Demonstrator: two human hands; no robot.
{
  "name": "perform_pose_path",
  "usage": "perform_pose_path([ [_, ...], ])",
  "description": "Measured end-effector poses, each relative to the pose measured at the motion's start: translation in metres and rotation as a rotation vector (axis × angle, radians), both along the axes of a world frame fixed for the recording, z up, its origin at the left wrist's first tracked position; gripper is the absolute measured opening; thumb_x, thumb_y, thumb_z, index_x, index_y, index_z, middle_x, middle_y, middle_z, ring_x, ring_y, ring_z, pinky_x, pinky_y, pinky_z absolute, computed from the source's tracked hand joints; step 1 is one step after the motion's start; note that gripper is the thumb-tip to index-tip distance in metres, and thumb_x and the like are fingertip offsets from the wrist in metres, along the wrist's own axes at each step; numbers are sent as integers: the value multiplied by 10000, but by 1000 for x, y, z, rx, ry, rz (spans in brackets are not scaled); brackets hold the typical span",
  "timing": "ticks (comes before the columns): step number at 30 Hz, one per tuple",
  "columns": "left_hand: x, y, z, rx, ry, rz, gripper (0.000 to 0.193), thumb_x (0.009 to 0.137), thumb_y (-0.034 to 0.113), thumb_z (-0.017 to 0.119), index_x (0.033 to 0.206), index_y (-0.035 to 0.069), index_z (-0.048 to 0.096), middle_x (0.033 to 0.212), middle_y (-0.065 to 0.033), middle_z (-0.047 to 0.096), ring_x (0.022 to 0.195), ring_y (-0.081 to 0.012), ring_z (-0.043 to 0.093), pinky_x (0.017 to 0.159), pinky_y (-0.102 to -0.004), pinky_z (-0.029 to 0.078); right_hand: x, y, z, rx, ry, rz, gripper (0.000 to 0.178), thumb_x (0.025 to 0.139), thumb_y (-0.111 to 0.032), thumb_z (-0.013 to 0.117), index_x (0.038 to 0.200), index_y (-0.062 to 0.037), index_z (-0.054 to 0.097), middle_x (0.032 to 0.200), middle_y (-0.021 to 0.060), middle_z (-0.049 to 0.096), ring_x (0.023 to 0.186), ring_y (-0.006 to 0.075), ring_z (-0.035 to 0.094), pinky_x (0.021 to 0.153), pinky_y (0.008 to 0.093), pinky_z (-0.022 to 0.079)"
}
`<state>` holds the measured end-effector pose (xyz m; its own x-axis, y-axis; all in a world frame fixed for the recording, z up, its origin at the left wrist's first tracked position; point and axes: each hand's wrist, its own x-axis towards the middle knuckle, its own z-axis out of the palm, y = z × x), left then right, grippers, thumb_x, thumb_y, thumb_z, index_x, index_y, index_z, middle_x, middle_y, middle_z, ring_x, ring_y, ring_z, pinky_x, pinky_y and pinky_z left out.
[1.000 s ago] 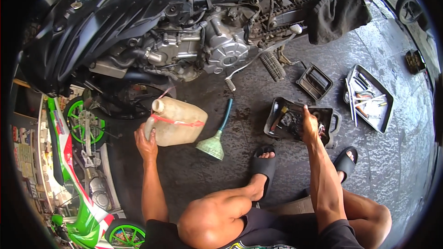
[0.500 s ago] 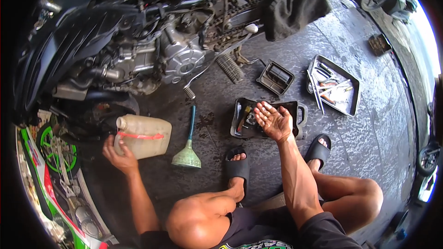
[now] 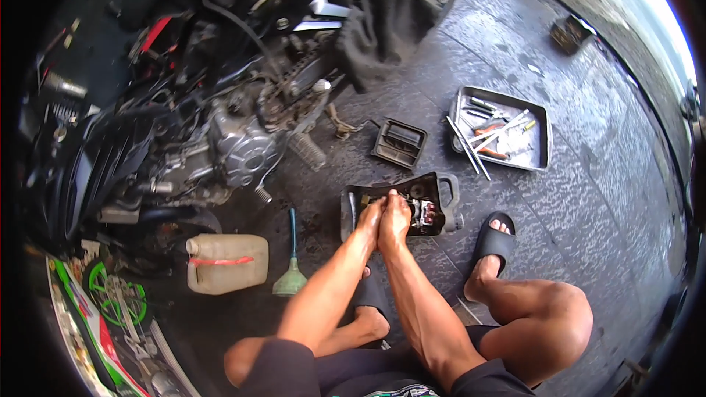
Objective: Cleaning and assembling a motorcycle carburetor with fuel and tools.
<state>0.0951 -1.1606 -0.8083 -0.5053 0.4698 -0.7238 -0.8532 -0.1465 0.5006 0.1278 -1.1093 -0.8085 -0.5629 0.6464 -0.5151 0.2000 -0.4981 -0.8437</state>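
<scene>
My left hand (image 3: 369, 217) and my right hand (image 3: 396, 216) meet side by side over a black cut-open plastic container (image 3: 445, 209). Their fingers are bunched together; anything between them is hidden. Metal parts with a reddish piece (image 3: 427, 213) lie in the container beside my right hand. A cloudy plastic jerrycan (image 3: 234, 270) with a red stripe lies at the left, apart from both hands. Near my left forearm, a pale green funnel (image 3: 290, 280) rests mouth down with a blue tube (image 3: 293, 228) pointing away.
A motorcycle engine (image 3: 243, 148) fills the far left, with a dark cloth (image 3: 386, 29) draped farther back. Beyond the container lies a black divided tray (image 3: 401, 142). A larger tray (image 3: 545, 140) holding several tools stands to the right. A toy-like green wheel (image 3: 105, 292) shows at lower left.
My left hand has left the jerrycan and come across to the container. My right hand, palm up before, has turned and joined it. The view has shifted right.
</scene>
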Motion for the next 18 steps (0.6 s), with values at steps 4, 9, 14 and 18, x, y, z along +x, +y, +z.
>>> perform_pose_path([
  [4, 34, -5, 3, -237, -21, 299, 520, 1023, 553, 429, 1127, 96, 655, 957, -105, 704, 894, -249, 673, 850, -380, 543, 12, 1, 9, 147, 43, 242, 435, 1010, -359, 549, 785, 7, 617, 698, 132, 658, 657, 243, 606, 674, 444, 478],
  [9, 0, -2, 48, -345, 306, 241, 505, 1050, 445, 483, 1145, -16, 665, 1103, -141, 685, 1004, -220, 656, 896, -364, 521, 11, 14, 33, 1038, 68, 666, 276, 978, -248, 519, 1157, -108, 675, 1310, 114, 563, 1298, 317, 448, 1069, 440, 352],
  [14, -33, -12, 53, -550, 384, 43, 427, 1059, 400, 460, 962, 30, 650, 894, -88, 662, 790, -214, 642, 718, -374, 548, 5, 54, 36, 743, 421, 844, 418, 862, -149, 682, 1253, -4, 657, 1355, 248, 571, 1210, 402, 590, 1013, 444, 485],
  [18, -34, -33, 34, -679, 475, 13, 420, 1060, 386, 483, 1065, 14, 677, 796, -69, 671, 567, -131, 578, 507, -285, 486, 14, 94, 22, 664, 37, 761, 295, 893, -125, 669, 1160, -9, 715, 1126, 193, 720, 1102, 269, 684, 971, 368, 512],
])
